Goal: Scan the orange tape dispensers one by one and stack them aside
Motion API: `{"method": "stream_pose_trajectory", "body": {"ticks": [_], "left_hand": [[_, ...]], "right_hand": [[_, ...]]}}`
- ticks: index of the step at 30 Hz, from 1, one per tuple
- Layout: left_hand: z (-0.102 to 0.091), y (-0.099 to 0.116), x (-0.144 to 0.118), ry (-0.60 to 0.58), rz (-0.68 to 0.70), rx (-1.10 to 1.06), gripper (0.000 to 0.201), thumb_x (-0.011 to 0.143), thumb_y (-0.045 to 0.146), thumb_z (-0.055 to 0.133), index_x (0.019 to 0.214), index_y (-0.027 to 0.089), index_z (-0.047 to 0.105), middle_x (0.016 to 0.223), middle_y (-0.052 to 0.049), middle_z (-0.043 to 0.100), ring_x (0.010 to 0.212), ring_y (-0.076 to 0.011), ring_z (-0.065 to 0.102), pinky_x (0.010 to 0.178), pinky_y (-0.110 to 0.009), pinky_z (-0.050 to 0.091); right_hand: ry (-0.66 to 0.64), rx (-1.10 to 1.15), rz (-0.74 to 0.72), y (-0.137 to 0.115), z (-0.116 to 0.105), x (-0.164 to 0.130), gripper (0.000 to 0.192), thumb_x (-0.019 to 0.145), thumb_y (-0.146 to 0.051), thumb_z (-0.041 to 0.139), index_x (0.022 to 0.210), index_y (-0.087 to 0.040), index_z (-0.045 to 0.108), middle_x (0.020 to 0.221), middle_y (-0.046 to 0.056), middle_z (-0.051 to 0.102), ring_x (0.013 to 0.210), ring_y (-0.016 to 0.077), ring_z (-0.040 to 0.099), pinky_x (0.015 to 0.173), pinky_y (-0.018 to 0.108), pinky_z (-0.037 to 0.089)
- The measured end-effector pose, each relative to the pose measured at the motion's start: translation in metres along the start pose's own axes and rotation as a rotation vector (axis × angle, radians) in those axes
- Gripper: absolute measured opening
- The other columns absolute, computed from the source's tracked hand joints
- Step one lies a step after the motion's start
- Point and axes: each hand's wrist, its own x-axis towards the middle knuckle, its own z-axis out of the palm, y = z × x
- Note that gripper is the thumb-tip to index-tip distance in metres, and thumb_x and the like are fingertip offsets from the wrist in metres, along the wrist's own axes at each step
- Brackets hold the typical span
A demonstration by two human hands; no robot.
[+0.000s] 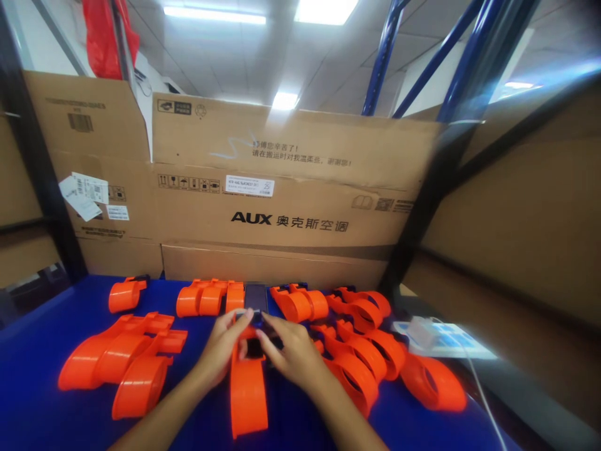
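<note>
Blue bench (37, 351), cardboard boxes (282, 200) behind. Orange parts (122, 363) piled left. Left hand (220, 354) and right hand (291, 354) at centre, fingers curled onto top end of one orange piece (248, 391) lying flat. More orange parts (375, 357) right.

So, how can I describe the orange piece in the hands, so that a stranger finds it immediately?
Start from the large AUX cardboard box behind the blue table. Directly below its logo, both hands, left hand and right hand, meet on one orange piece. Unlike its neighbours in side piles, it lies alone, pointing toward the viewer.
</note>
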Motion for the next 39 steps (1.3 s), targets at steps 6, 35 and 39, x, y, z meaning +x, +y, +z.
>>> {"method": "stream_pose_trajectory", "body": {"ticks": [6,35,39], "left_hand": [[-0.004,-0.001,-0.001,-0.065,0.06,0.151,0.038,0.081,0.054,0.067,0.089,0.017,0.067,0.048,0.006,0.052,0.029,-0.0062,0.04,0.034,-0.018,0.028],[-0.01,0.008,0.005,0.055,0.014,-0.016,0.038,0.075,0.051,0.072,0.086,0.015,0.062,0.072,-0.009,0.074,0.031,-0.0049,0.042,0.034,-0.019,0.027],[-0.005,0.005,0.001,0.002,0.014,0.016,0.04,0.079,0.053,0.068,0.094,0.016,0.062,0.073,-0.007,0.073,0.031,-0.0051,0.043,0.033,-0.019,0.028]], "right_hand": [[-0.015,0.12,0.077,-0.007,-0.005,0.002,0.026,0.089,-0.022,0.057,0.114,-0.019,0.063,0.078,0.003,0.071,0.064,0.0147,0.066,0.061,0.023,0.052],[-0.087,-0.229,0.404,0.005,-0.02,0.004,0.02,0.082,-0.013,0.056,0.094,-0.023,0.068,0.09,0.004,0.067,0.086,0.0212,0.062,0.072,0.03,0.043],[0.07,-0.022,0.271,-0.002,-0.021,0.007,0.021,0.091,-0.022,0.054,0.108,-0.022,0.067,0.094,0.006,0.067,0.088,0.021,0.061,0.08,0.033,0.047]]}}
